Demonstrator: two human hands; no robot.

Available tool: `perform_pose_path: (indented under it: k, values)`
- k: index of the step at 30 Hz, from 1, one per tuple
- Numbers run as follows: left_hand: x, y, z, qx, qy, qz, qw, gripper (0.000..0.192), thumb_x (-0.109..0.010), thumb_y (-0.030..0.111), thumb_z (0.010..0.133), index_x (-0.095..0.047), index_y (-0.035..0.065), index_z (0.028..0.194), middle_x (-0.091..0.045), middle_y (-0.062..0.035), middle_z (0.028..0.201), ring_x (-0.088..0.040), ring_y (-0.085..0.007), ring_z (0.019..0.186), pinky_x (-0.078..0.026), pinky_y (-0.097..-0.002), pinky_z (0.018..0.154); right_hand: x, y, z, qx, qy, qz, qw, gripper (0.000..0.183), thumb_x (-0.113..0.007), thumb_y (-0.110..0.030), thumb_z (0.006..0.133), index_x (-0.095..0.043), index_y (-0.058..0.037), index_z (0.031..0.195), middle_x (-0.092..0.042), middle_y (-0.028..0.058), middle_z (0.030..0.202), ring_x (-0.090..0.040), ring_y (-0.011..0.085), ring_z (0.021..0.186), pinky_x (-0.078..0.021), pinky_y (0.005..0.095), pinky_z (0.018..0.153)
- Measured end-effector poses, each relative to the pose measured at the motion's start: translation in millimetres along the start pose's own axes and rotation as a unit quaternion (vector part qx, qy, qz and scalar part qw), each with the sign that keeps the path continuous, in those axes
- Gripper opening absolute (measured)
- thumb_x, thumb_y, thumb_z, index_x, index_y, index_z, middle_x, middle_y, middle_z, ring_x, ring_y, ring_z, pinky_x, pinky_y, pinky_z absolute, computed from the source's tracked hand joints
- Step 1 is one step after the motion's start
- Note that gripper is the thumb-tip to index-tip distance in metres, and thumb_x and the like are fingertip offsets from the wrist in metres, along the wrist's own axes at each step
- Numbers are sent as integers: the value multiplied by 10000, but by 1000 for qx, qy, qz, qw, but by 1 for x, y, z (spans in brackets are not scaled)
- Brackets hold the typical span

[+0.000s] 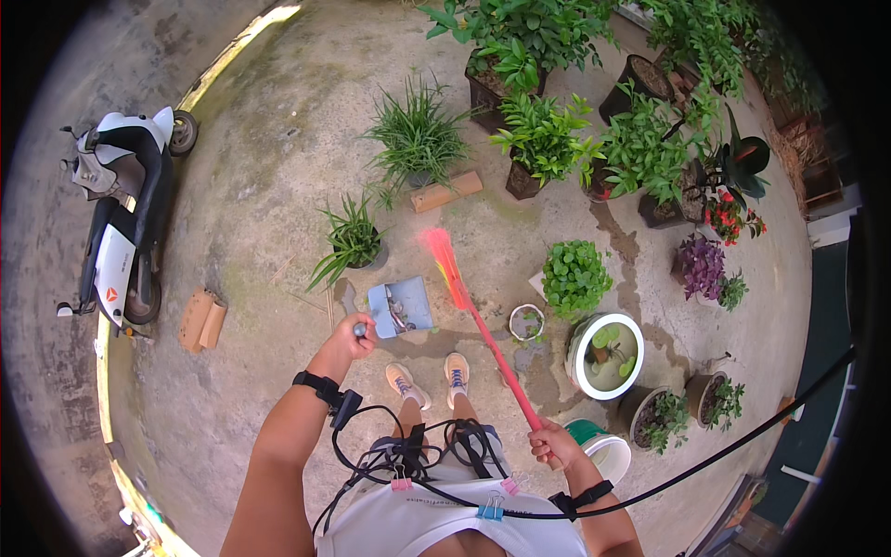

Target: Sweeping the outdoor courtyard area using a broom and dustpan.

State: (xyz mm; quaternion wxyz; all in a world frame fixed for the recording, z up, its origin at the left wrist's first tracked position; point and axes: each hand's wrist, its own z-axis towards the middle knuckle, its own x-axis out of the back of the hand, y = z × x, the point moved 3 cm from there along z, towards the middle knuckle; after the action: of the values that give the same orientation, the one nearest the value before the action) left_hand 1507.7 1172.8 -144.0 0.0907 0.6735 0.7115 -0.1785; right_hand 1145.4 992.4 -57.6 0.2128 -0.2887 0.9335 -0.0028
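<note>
My left hand (353,337) is closed around the upright grey handle of a blue-grey dustpan (418,301). Some debris (399,317) lies in the pan, too small to identify. In my right hand (555,443) is the long red handle of a broom (494,351). The broom slants up and to the left, and its pink-red bristles (438,241) are beyond the dustpan, apart from it. A small pot with a white rim (527,322) stands to the right of the broom handle.
Grassy potted plants (355,233) and a brick (447,191) are ahead. Several leafy pots (546,132) fill the upper right. A white-rimmed water pot (605,356) and a white-and-green bucket (609,456) stand at right. A scooter (125,216) and cardboard-like brown pieces (202,320) are at left. A black cable (668,477) crosses lower right.
</note>
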Motion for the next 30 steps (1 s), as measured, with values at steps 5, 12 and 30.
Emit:
perform_pose_path:
  k: [5, 12, 30]
  values:
    - [16, 10, -20, 72, 13, 64, 995, 113, -467, 121, 599, -371, 86, 550, -369, 10, 422, -373, -91, 340, -191, -164, 276, -12, 16, -2, -2, 31, 8, 999, 264, -445, 1, 687, -366, -121, 908, -338, -30, 504, -309, 33, 353, -247, 165, 306]
    - [-19, -24, 29, -11, 94, 162, 982, 120, -479, 147, 602, -378, 88, 574, -379, -8, 448, -379, -104, 351, -192, -172, 279, -20, 12, 46, -43, -110, 215, 969, 209, -423, -41, 725, -386, -133, 909, -347, -40, 519, -293, 4, 349, -249, 132, 303]
    - [-28, -19, 34, -43, 52, 122, 990, 155, -491, 124, 602, -340, 103, 626, -362, -19, 470, -382, -110, 362, -209, -168, 287, -30, 21, 30, -52, -117, 218, 967, 255, -424, -71, 740, -404, -135, 986, -329, -51, 517, -293, -4, 355, -250, 126, 309]
